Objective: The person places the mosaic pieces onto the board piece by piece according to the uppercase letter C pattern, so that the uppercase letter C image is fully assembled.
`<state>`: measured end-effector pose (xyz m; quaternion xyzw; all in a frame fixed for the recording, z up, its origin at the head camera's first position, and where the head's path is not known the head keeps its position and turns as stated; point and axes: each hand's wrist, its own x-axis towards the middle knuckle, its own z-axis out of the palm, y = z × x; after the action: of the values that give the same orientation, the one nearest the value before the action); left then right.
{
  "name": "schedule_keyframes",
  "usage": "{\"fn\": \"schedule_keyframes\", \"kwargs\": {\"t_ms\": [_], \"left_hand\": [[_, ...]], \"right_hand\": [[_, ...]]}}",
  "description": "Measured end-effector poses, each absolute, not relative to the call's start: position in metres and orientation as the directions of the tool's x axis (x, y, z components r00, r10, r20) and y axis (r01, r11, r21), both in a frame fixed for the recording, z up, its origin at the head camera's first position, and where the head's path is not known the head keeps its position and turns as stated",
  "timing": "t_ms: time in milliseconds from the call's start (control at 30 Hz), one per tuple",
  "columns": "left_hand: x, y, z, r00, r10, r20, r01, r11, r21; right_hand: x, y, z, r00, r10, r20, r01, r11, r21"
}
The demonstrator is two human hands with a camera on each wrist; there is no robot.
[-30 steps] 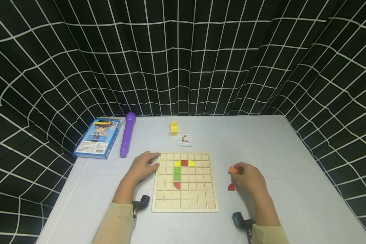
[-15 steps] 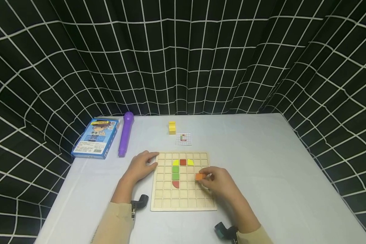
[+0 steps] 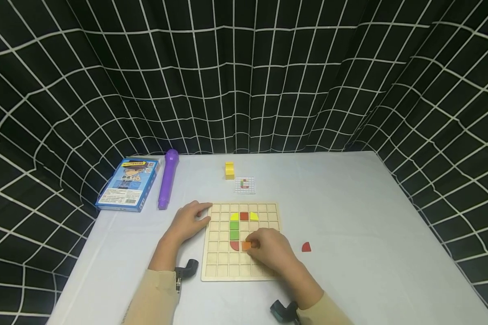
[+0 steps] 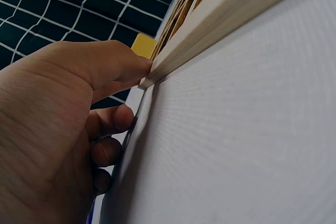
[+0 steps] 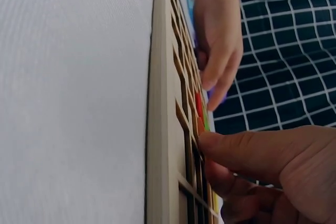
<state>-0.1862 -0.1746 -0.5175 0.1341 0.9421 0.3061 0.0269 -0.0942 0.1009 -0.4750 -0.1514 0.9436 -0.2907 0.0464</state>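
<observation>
A wooden grid board [image 3: 223, 271] lies on the table. On it sit yellow quarter pieces, a dark red square [image 3: 244, 216], green squares [image 3: 234, 235] and a red quarter-round tile [image 3: 234, 246]. My right hand [image 3: 272, 248] pinches an orange square tile [image 3: 246, 246] between thumb and fingers, in the cell just right of that red quarter-round. In the right wrist view, the thumb [image 5: 220, 145] is at the orange tile, low over the grid. My left hand [image 3: 187, 222] rests at the board's left edge, index finger and thumb touching it; in the left wrist view the thumb [image 4: 126, 66] meets the rim.
A loose red quarter-round tile [image 3: 306, 247] lies right of the board. Behind the board are a pattern card [image 3: 244, 185] and a yellow block [image 3: 229, 171]. A blue box [image 3: 128, 184] and a purple microphone-shaped stick [image 3: 168, 179] lie at the left. Black grid cloth [image 3: 244, 90] surrounds the table.
My right hand has carried the orange tile left from beside the board, over the grid, to the cell next to the red quarter-round. My left hand has stayed at the board's edge.
</observation>
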Motion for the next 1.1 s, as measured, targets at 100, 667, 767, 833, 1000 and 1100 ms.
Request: {"fn": "schedule_keyframes", "kwargs": {"t_ms": [100, 667, 767, 833, 1000, 1100], "left_hand": [[-0.186, -0.175, -0.518, -0.962, 0.27, 0.033, 0.237, 0.776, 0.585], [-0.186, -0.175, -0.518, -0.962, 0.269, 0.045, 0.244, 0.775, 0.583], [-0.186, -0.176, -0.517, -0.962, 0.269, 0.05, 0.247, 0.775, 0.582], [-0.186, -0.176, -0.517, -0.962, 0.267, 0.048, 0.244, 0.775, 0.583], [-0.186, -0.176, -0.519, -0.963, 0.265, 0.042, 0.238, 0.773, 0.589], [-0.187, -0.176, -0.52, -0.962, 0.27, 0.045, 0.244, 0.772, 0.587]], "right_hand": [[-0.094, 0.097, -0.476, -0.954, -0.299, 0.0, -0.246, 0.784, -0.569], [-0.085, 0.169, -0.458, -0.994, -0.055, -0.091, -0.001, 0.858, -0.513], [-0.085, 0.192, -0.454, -0.989, -0.042, -0.145, 0.029, 0.89, -0.454], [-0.086, 0.203, -0.453, -0.981, -0.051, -0.189, 0.036, 0.903, -0.429], [-0.085, 0.217, -0.458, -0.97, -0.054, -0.237, 0.055, 0.901, -0.43], [-0.083, 0.218, -0.462, -0.976, -0.017, -0.216, 0.077, 0.906, -0.417]]}}
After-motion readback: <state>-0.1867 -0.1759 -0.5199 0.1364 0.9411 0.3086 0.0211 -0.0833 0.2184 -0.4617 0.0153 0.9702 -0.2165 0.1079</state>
